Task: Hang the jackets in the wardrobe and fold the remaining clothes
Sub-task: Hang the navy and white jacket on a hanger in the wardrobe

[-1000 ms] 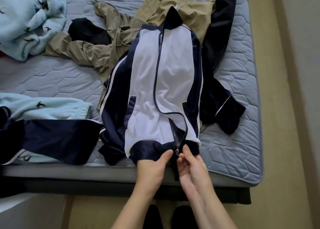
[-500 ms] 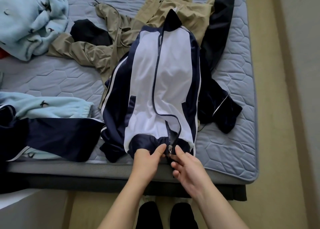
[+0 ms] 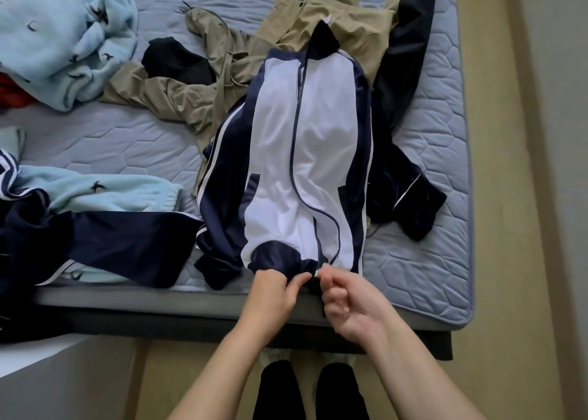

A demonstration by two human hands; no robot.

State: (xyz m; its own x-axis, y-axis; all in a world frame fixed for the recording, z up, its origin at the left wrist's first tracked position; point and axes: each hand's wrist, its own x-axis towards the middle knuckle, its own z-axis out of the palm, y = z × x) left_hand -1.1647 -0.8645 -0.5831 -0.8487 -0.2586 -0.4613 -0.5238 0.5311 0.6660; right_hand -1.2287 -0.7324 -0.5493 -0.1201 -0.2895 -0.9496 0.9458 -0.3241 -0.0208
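On quilted mattress (image 3: 439,235), hands (image 3: 313,289) pinching satiny jacket (image 3: 305,152)

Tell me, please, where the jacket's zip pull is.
Head view, lower centre: the zip pull is at the jacket hem, between the left hand and right hand, by the mattress edge.

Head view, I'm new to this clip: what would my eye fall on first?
The white and navy jacket lies front up in the middle of the mattress, zip parted near the hem. At the near edge the left hand holds the hem and the right hand pinches the zip's end. A tan jacket sprawls behind it.
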